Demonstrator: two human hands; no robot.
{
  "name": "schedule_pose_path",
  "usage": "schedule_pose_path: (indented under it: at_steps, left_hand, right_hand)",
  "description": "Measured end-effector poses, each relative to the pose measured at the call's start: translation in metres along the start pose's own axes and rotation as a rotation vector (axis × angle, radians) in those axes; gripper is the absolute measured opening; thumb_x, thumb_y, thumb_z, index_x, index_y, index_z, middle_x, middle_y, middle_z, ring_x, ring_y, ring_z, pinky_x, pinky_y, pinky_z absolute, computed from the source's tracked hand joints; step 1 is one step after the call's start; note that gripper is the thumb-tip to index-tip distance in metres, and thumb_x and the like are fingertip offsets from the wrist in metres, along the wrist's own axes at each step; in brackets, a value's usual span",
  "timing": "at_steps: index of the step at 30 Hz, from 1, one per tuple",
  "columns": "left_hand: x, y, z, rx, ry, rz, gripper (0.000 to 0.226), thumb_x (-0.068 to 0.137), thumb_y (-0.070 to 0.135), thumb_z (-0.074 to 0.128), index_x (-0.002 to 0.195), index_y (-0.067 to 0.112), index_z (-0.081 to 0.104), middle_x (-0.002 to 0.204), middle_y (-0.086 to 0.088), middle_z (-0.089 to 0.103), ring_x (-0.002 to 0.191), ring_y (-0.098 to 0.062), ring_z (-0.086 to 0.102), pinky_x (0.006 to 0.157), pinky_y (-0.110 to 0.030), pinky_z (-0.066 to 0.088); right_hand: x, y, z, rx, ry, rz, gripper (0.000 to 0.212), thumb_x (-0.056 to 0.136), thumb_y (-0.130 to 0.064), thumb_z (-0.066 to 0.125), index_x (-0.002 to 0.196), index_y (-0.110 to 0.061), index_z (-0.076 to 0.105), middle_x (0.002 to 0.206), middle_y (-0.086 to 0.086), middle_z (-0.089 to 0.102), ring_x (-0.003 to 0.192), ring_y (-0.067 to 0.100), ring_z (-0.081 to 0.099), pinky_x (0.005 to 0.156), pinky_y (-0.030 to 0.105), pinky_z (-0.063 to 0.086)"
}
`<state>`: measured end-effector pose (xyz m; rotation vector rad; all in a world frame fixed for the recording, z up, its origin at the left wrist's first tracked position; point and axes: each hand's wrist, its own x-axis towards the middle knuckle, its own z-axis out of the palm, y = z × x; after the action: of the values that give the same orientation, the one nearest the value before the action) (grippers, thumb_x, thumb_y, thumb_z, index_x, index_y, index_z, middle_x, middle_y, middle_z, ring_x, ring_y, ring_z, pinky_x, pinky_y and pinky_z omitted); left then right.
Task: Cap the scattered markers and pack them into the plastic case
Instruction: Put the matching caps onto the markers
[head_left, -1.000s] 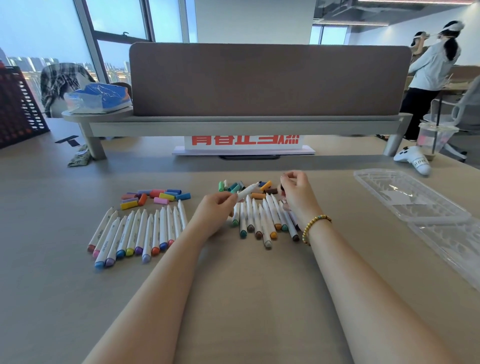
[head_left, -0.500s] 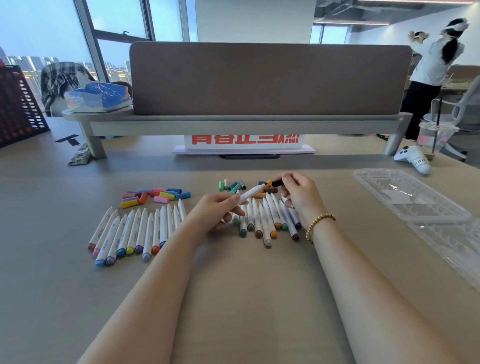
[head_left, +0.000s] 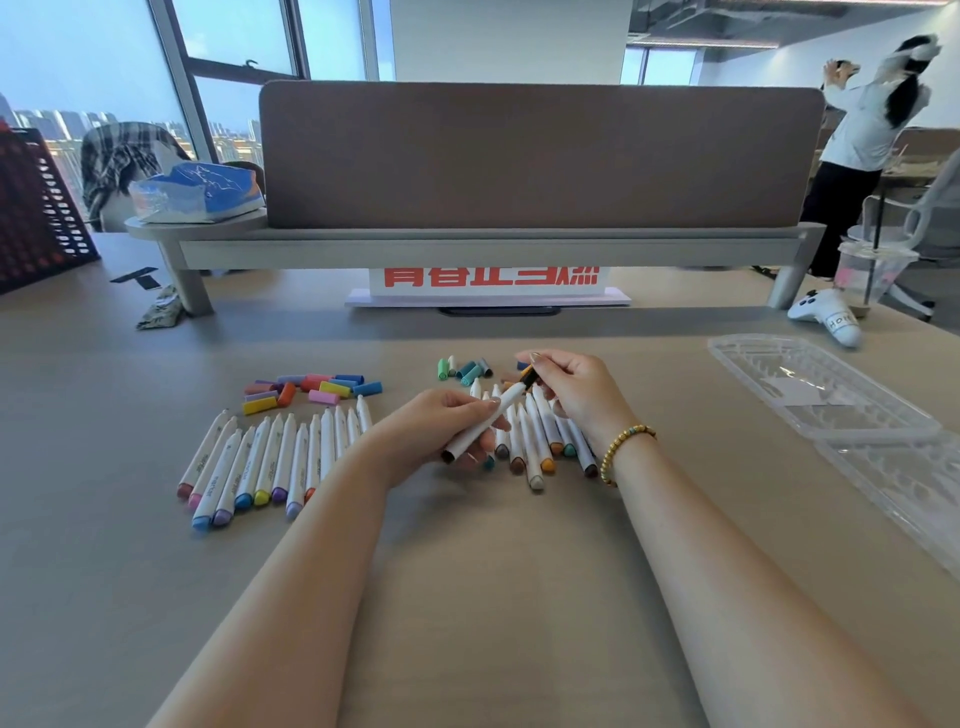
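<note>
Two hands work on one white marker above the table. The left hand has its fingers curled round the middle of the marker and holds it tilted, with the tip end pointing up and away. The right hand pinches a small dark cap at that tip. I think the step now is putting this cap on. The cap looks like it sits at the tip, but I cannot tell if it is pushed all the way down. The next move needs a straight push along the marker until the cap sits tight, and then the marker must go to the case. Many more markers wait: one row lies to the left, and another bunch lies under the hands. Loose caps sit in two little piles, a bright pile on the left and a green and blue pile near the right hand. The clear plastic case lies open, well apart on the right. Big red letters show on a white sign under the shelf, but the top is cut off, so I cannot read them. A white controller has small writing that is too tiny to be sure of. The print on the markers is too small to read.
</note>
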<state>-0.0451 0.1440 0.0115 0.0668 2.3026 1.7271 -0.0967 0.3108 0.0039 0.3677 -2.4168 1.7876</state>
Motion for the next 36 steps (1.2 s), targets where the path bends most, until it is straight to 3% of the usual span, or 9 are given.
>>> schedule_pose_path:
  at_steps: [5,8,12,15,21,25,28,31,36]
  left_hand:
    - [0.000,0.004,0.004,0.043,-0.042,0.012,0.034,0.102,0.035,0.033,0.087,0.010,0.049,0.051,0.001,0.044,0.043,-0.010,0.039,0.053,-0.023,0.033]
    - [0.002,0.003,0.007,0.071,0.008,0.037,0.036,0.103,0.035,0.029,0.086,0.010,0.048,0.049,0.000,0.041,0.040,-0.010,0.035,0.051,-0.023,0.030]
    - [0.005,0.004,0.013,0.097,0.069,0.068,0.039,0.103,0.034,0.026,0.079,0.011,0.046,0.043,0.001,0.039,0.038,-0.010,0.034,0.050,-0.024,0.031]
    - [0.006,0.004,0.011,0.076,0.086,0.047,0.038,0.103,0.033,0.027,0.081,0.010,0.047,0.045,0.000,0.043,0.038,-0.011,0.037,0.047,-0.022,0.033]
    - [0.020,-0.001,-0.010,0.427,0.525,-0.091,0.036,0.097,0.040,0.041,0.083,0.013,0.061,0.065,0.002,0.051,0.056,-0.011,0.044,0.048,-0.022,0.034]
    - [0.025,-0.009,-0.010,0.567,0.569,-0.159,0.027,0.095,0.033,0.049,0.077,0.013,0.053,0.062,0.000,0.048,0.054,-0.011,0.044,0.046,-0.022,0.033]
    - [0.027,-0.013,-0.006,0.645,0.609,-0.119,0.010,0.094,0.021,0.048,0.097,0.011,0.049,0.073,0.000,0.050,0.062,-0.013,0.047,0.049,-0.024,0.035]
    - [0.027,-0.014,-0.004,0.783,0.597,-0.060,0.013,0.094,0.015,0.044,0.107,0.014,0.048,0.095,-0.004,0.052,0.076,-0.018,0.049,0.056,-0.025,0.037]
    - [0.037,-0.008,0.001,0.840,0.564,0.027,0.022,0.095,0.030,0.045,0.105,0.016,0.059,0.107,-0.004,0.051,0.089,-0.017,0.050,0.074,-0.028,0.047]
  right_hand:
    - [0.000,-0.003,0.009,0.061,0.023,-0.015,0.026,0.096,-0.018,0.050,0.113,-0.006,0.066,0.073,-0.013,0.055,0.065,0.000,0.047,0.053,0.007,0.038]
    - [-0.001,-0.003,0.012,0.108,0.019,0.001,0.028,0.097,-0.016,0.049,0.118,-0.008,0.065,0.099,-0.001,0.068,0.069,-0.001,0.050,0.054,0.004,0.041]
    - [0.001,-0.005,0.017,0.116,0.012,0.005,0.027,0.097,-0.015,0.049,0.117,-0.010,0.065,0.118,0.006,0.066,0.101,0.011,0.061,0.083,0.014,0.051]
    - [0.001,-0.004,0.017,0.056,-0.033,0.007,0.029,0.098,-0.016,0.047,0.121,-0.011,0.064,0.124,0.005,0.063,0.119,0.018,0.055,0.099,0.024,0.044]
    - [0.003,0.005,0.014,-0.102,0.088,-0.075,0.037,0.101,-0.016,0.037,0.135,-0.016,0.050,0.134,0.005,0.056,0.126,0.017,0.048,0.095,0.018,0.036]
    - [0.005,0.012,0.012,-0.173,0.143,-0.053,0.034,0.100,-0.013,0.036,0.126,-0.011,0.058,0.124,0.007,0.062,0.116,0.018,0.055,0.091,0.020,0.043]
    - [0.006,0.015,0.010,-0.207,0.197,-0.040,0.033,0.100,-0.014,0.036,0.122,-0.010,0.061,0.120,0.008,0.063,0.111,0.018,0.057,0.086,0.019,0.044]
    - [0.008,0.018,0.004,-0.209,0.230,-0.018,0.032,0.100,-0.014,0.036,0.120,-0.009,0.061,0.116,0.008,0.065,0.104,0.015,0.056,0.075,0.013,0.043]
    - [0.010,0.021,0.000,-0.199,0.244,0.003,0.032,0.100,-0.014,0.036,0.118,-0.008,0.062,0.113,0.008,0.065,0.094,0.010,0.053,0.064,0.006,0.036]
